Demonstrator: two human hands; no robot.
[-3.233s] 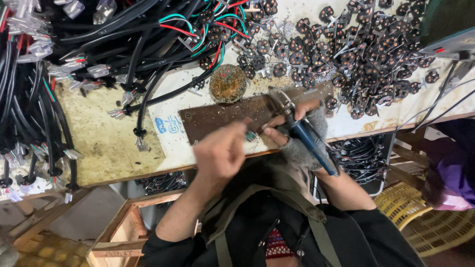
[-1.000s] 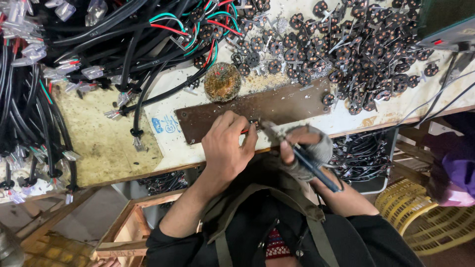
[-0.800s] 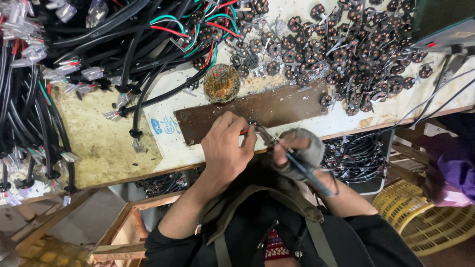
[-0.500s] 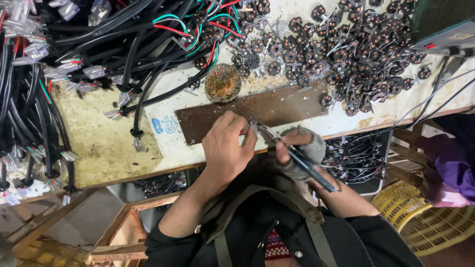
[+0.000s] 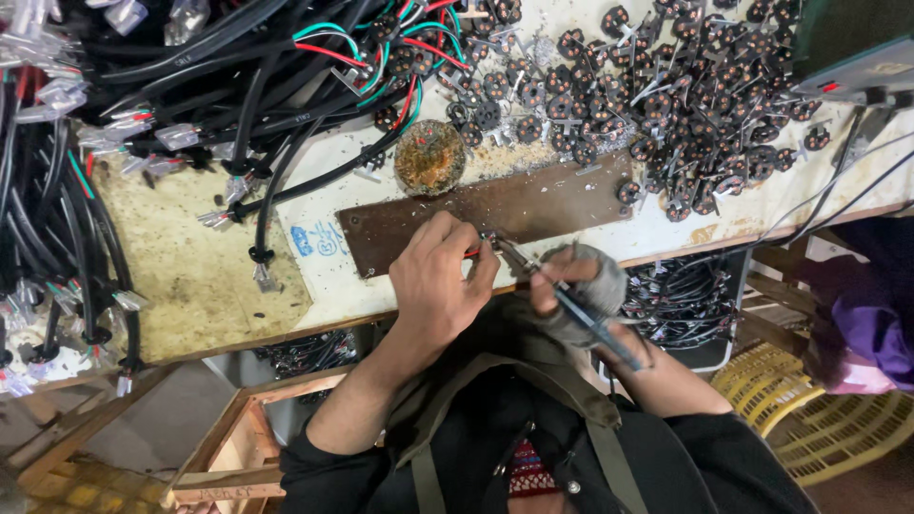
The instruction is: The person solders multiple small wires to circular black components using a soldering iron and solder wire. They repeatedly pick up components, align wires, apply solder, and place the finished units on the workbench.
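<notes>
The left hand (image 5: 440,281) is curled at the near edge of the bench (image 5: 190,276), fingertips pinched on a small red-wired part (image 5: 473,251) that is mostly hidden. The right hand (image 5: 576,290), in a grey fingerless glove, is closed around blue-handled pliers (image 5: 562,295), whose tip meets the part just beside the left fingertips. Both hands work over a brown metal plate (image 5: 533,205) lying along the near edge. Behind the plate sits a round rusty dish (image 5: 430,157). A heap of small black plug inserts (image 5: 685,95) fills the far right corner; black cables (image 5: 190,86) with coloured wires cover the far left.
</notes>
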